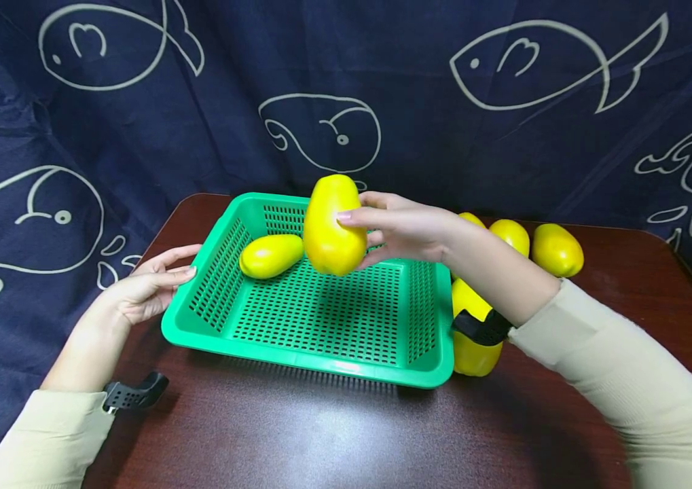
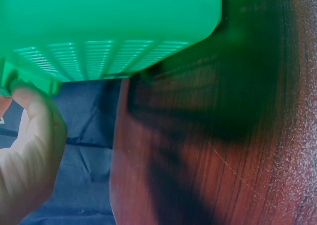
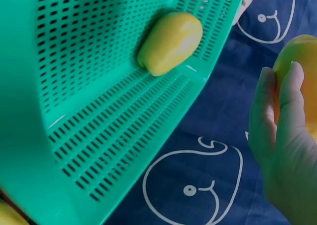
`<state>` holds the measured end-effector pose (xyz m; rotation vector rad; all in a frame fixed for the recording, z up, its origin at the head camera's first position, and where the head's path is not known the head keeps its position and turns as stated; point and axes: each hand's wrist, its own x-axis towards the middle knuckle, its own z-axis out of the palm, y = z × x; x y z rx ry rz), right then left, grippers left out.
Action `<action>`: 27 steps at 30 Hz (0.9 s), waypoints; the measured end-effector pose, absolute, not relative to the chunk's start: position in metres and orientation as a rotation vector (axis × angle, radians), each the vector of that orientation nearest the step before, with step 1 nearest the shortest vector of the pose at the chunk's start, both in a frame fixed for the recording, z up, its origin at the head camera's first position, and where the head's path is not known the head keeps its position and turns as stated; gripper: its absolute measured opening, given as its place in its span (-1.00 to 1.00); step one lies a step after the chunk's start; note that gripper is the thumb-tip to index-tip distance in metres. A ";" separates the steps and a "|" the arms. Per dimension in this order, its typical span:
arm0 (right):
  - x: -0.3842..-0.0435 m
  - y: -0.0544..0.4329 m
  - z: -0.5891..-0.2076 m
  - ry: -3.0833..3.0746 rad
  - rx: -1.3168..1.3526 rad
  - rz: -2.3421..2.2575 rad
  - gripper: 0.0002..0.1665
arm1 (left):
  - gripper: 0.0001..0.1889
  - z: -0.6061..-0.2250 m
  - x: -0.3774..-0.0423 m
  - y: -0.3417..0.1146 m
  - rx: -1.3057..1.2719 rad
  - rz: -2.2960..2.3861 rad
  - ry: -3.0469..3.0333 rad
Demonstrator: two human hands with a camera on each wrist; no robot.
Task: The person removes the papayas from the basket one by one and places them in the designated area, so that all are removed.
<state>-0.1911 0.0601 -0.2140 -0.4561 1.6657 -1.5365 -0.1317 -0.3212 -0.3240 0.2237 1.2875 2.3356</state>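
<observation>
A green perforated plastic basket (image 1: 346, 367) sits over the middle of the table. One smooth yellow fruit, mango-shaped (image 1: 271, 256), lies inside against its left end. My left hand (image 1: 144, 288) grips the basket's left rim; in the left wrist view that hand (image 2: 34, 136) has its thumb at the handle edge. Above the basket, my right hand (image 1: 403, 227) holds a second yellow fruit (image 1: 335, 227) upright, thumb on the near side and fingers behind. The right wrist view has this fruit (image 3: 302, 81) partly cut off by the frame edge.
Several more yellow fruits (image 1: 557, 250) lie on the dark red-brown table (image 1: 260, 435) right of the basket, some partly hidden behind my right forearm. A dark blue cloth (image 1: 407, 61) with white fish and whale outlines hangs behind. Black straps (image 1: 134, 394) circle the wrists.
</observation>
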 end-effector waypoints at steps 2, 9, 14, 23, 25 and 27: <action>-0.191 0.064 -0.214 1.679 -0.443 -1.541 -0.34 | -0.62 -0.324 -0.132 -0.321 0.227 2.335 1.288; -0.192 0.078 -0.214 1.694 -0.448 -1.552 -0.33 | -0.62 -0.324 -0.131 -0.320 0.233 2.331 1.284; -0.191 0.088 -0.213 1.686 -0.460 -1.564 -0.32 | -0.62 -0.324 -0.132 -0.321 0.233 2.332 1.287; -0.189 0.100 -0.213 1.675 -0.470 -1.581 -0.28 | -0.62 -0.323 -0.132 -0.321 0.226 2.328 1.283; -0.188 0.104 -0.213 1.674 -0.480 -1.582 -0.27 | -0.62 -0.323 -0.132 -0.321 0.221 2.327 1.285; -0.187 0.107 -0.214 1.674 -0.491 -1.579 -0.26 | -0.62 -0.322 -0.131 -0.321 0.219 2.325 1.285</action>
